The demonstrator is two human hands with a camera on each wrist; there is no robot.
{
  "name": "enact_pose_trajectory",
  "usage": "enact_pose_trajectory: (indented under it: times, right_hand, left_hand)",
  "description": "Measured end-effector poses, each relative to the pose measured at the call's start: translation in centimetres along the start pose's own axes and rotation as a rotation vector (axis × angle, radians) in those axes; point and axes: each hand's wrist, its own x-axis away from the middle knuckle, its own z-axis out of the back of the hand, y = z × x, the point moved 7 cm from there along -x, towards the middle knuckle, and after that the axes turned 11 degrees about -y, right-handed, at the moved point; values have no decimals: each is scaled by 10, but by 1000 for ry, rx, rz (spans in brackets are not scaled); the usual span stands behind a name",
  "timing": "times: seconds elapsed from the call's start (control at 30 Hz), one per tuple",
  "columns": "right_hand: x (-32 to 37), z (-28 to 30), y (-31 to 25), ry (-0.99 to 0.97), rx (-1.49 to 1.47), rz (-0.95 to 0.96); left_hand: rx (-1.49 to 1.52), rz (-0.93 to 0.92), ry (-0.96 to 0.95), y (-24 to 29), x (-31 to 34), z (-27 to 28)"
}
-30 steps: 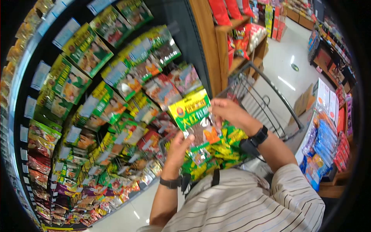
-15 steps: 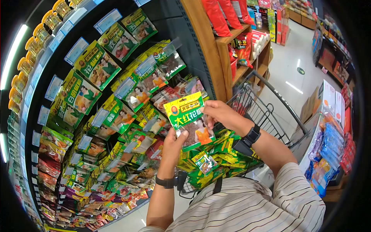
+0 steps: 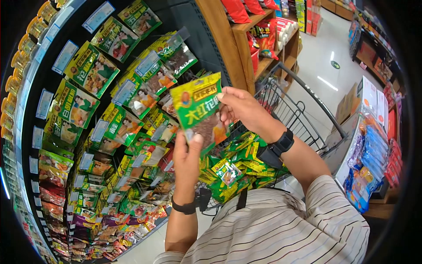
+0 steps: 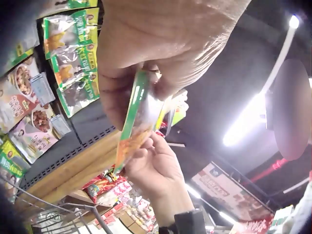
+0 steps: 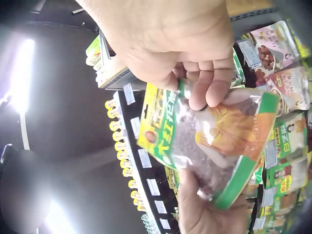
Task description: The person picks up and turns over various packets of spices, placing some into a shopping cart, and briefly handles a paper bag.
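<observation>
A yellow and green spice packet [image 3: 193, 108] with a clear front, dark red peppercorns showing through, is held up at a tilt by both hands. My left hand [image 3: 188, 154] grips its lower left part, thumb across the front. My right hand [image 3: 248, 110] pinches its right edge near the top, fingers curled. In the right wrist view the packet [image 5: 214, 141] spans the space between the two hands; in the left wrist view it appears nearly edge-on. Below lies a shopping cart [image 3: 303, 99] with a heap of similar green and yellow packets [image 3: 246, 165].
On the left, a shelf wall bears rows of hanging spice packets [image 3: 90, 70] with price tags, and jars with yellow lids [image 3: 20, 59] line its top. A wooden shelf [image 3: 239, 57] with red bags stands beyond. To the right are white boxes [image 3: 369, 99] and blue packs [image 3: 367, 152].
Both hands have carried the packet up and to the left in the head view, and it has tilted more. The hold on it stays.
</observation>
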Motion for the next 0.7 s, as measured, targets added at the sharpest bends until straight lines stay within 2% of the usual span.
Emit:
enact_pose_trajectory:
  times: [0.13,0.17,0.27,0.3,0.33,0.4,0.5,0.6,0.63,0.7]
  right_hand:
    - [10,-14,-9,4,124,-23]
    - [12,-15,-8,8,143,-20]
    - [5,2,1,34,-126,120]
    - [2,3,0,20,-261,139]
    - [21,-9,-19,0,-187,235]
    - [11,-7,-11,-228,-537,328]
    - [12,-24,-16,-533,-889,267]
    - [11,-21,-12,-611,-867,281]
    - [17,-22,-15,-520,-939,287]
    - [20,-27,-19,-499,-790,291]
  left_hand:
    - [343,100,55,-23,1,13]
    - [329,94,60,-28,4,15]
    - [-24,-206,-251,24,19,-21]
    - [-183,-240,-406,45,20,-40]
    - [-339,-284,-562,60,21,-58]
    - [-375,-252,-525,57,20,-70]
    - [-279,-184,-481,49,19,-69]
    - [-319,-208,-497,51,21,-72]
    - [-341,-253,-518,53,22,-73]
    - [-357,-247,-529,55,23,-74]
